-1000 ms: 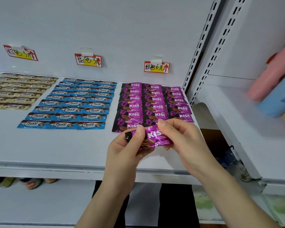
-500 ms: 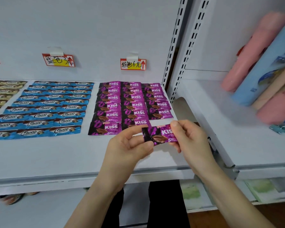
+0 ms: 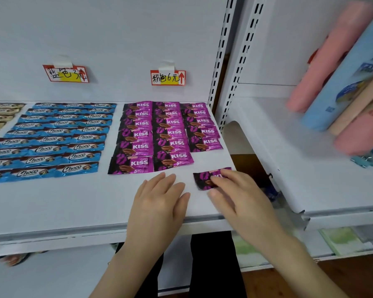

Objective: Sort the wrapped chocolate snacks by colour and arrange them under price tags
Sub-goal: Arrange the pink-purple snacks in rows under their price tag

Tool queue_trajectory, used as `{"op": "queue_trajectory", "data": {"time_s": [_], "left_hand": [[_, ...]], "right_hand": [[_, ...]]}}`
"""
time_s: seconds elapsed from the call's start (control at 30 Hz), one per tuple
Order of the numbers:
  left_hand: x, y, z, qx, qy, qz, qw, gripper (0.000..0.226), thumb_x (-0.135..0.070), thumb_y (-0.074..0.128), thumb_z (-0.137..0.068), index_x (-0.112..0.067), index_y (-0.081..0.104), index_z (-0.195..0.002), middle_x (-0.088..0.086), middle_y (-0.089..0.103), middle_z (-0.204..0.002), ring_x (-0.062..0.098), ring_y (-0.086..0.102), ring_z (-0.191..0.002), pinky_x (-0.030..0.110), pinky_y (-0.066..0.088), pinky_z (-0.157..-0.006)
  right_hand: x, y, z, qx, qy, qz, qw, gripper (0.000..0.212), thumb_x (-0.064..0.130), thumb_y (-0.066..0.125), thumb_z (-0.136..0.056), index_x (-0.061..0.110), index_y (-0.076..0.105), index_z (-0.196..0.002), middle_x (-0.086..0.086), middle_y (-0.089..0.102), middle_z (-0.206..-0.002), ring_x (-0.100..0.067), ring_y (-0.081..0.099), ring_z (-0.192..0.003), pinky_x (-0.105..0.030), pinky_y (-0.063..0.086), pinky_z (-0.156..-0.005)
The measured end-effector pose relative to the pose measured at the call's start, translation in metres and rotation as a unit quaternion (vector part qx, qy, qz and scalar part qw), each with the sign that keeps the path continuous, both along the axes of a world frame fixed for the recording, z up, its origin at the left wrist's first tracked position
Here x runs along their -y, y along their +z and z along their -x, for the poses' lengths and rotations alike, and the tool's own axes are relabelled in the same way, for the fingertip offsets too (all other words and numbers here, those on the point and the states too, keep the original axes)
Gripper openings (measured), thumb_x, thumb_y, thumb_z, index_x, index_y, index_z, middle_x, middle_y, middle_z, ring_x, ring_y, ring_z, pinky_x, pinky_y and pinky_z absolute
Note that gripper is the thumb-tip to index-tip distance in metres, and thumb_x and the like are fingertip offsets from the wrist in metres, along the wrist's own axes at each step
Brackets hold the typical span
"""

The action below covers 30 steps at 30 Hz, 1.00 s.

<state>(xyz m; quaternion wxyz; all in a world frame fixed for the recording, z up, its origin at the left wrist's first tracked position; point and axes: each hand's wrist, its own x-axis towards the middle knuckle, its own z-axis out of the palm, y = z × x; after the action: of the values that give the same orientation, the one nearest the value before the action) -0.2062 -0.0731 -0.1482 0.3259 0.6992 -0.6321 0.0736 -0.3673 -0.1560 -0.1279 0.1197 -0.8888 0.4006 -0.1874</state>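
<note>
Hands first, low centre of frame: left hand (image 3: 159,196) lies flat and empty on the shelf (image 3: 52,203); right hand (image 3: 239,190) fingers press a purple snack (image 3: 202,179) down — short third column. Beyond, purple rows (image 3: 151,134) and blue rows (image 3: 58,134) sit under price tags (image 3: 168,77) — sorting looks nearly finished.

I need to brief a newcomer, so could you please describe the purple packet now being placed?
On the white shelf, below the right-hand price tag, lie purple KISS packets in three columns. The loose KISS packet lies alone under the short right column, slightly tilted, beneath the right hand.
</note>
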Motion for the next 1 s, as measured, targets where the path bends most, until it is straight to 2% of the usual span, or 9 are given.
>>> {"op": "queue_trajectory", "data": {"time_s": [0.07,0.2,0.4,0.73,1.0], "left_hand": [[0.0,0.001,0.0,0.003,0.008,0.007,1.0,0.034,-0.025,0.048,-0.084,-0.002,0.073,-0.083,0.015,0.071,-0.094,0.036,0.068,-0.092,0.048,0.054,-0.077],[0.0,0.0,0.001,0.008,0.018,0.01,1.0,0.023,-0.021,0.058,-0.083,-0.004,0.074,-0.085,0.014,0.071,-0.096,0.035,0.067,-0.094,0.048,0.054,-0.079],[0.0,-0.001,0.001,0.017,0.032,0.014,0.999,0.023,-0.022,0.058,-0.082,-0.006,0.074,-0.086,0.013,0.072,-0.097,0.034,0.068,-0.094,0.049,0.055,-0.078],[0.001,-0.004,0.002,0.023,0.034,0.036,0.999,0.019,-0.017,0.064,-0.076,-0.005,0.074,-0.087,0.014,0.072,-0.097,0.034,0.068,-0.095,0.051,0.055,-0.078],[0.002,-0.004,0.002,0.027,0.03,0.054,0.998,0.032,-0.025,0.049,-0.084,-0.005,0.074,-0.085,0.013,0.072,-0.096,0.033,0.068,-0.093,0.049,0.055,-0.077]], "right_hand": [[0.005,-0.004,-0.002,-0.009,-0.002,0.008,1.0,0.041,0.041,0.036,-0.096,0.025,0.051,-0.13,0.01,0.044,-0.136,0.003,0.024,-0.121,-0.007,0.024,-0.086],[0.025,-0.003,-0.014,0.001,-0.024,0.029,0.999,0.038,0.035,0.039,-0.096,0.018,0.053,-0.127,0.002,0.047,-0.132,-0.007,0.034,-0.119,-0.017,0.033,-0.082],[0.036,-0.006,-0.025,0.004,-0.017,0.031,0.999,0.041,0.038,0.037,-0.096,0.018,0.05,-0.129,0.001,0.044,-0.133,-0.007,0.03,-0.119,-0.017,0.033,-0.079],[0.038,-0.008,-0.026,-0.003,0.006,0.025,1.0,0.041,0.036,0.037,-0.097,0.018,0.046,-0.133,-0.002,0.039,-0.137,-0.011,0.03,-0.124,-0.023,0.038,-0.091],[0.039,-0.01,-0.026,0.007,0.007,0.027,1.0,0.042,0.037,0.038,-0.096,0.018,0.046,-0.132,-0.001,0.039,-0.137,-0.01,0.029,-0.122,-0.02,0.034,-0.088]]}}
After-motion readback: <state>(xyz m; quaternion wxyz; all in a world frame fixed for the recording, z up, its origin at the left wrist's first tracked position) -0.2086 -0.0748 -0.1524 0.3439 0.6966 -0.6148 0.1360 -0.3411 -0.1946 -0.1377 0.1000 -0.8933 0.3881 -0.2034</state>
